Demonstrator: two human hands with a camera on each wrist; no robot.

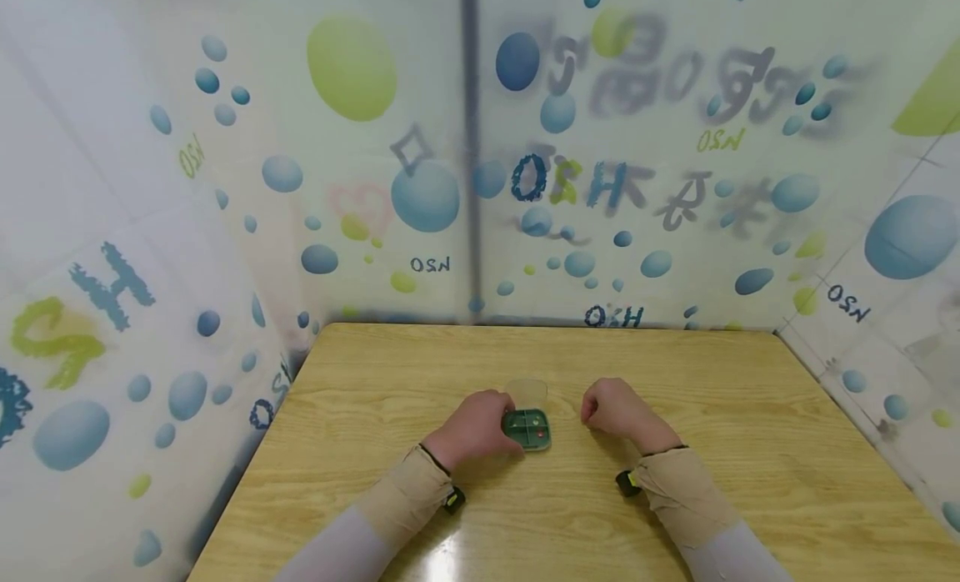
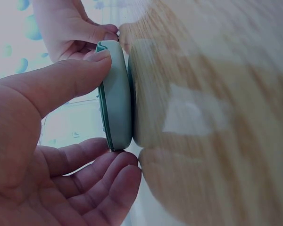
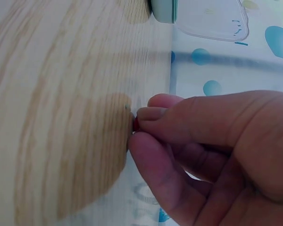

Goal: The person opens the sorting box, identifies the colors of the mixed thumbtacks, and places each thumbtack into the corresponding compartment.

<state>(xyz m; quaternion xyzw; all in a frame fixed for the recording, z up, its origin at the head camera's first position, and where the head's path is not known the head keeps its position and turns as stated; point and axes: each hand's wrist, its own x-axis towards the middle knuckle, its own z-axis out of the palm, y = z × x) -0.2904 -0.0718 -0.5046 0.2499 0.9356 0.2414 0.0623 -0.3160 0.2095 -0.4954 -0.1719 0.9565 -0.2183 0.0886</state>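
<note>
A small green compartment box, like a pill box (image 1: 537,433), lies on the table with its clear lid (image 1: 527,392) flipped back. A few tiny pieces, one of them red, sit in its right-hand compartments. My left hand (image 1: 476,425) grips the box from its left side, with the thumb on the near edge and fingers at the far edge. To the right of the box, my right hand (image 1: 618,411) is at the tabletop. The right wrist view shows its thumb and forefinger pinching a tiny red piece (image 3: 136,125), mostly hidden by the fingertips.
The wooden table (image 1: 390,365) reaches back to a patterned curtain (image 1: 360,165) with blue and green spots. Similar white sheeting (image 1: 885,332) hangs along the right side. A wrist camera (image 1: 628,483) is strapped to the right wrist, another (image 1: 454,499) to the left.
</note>
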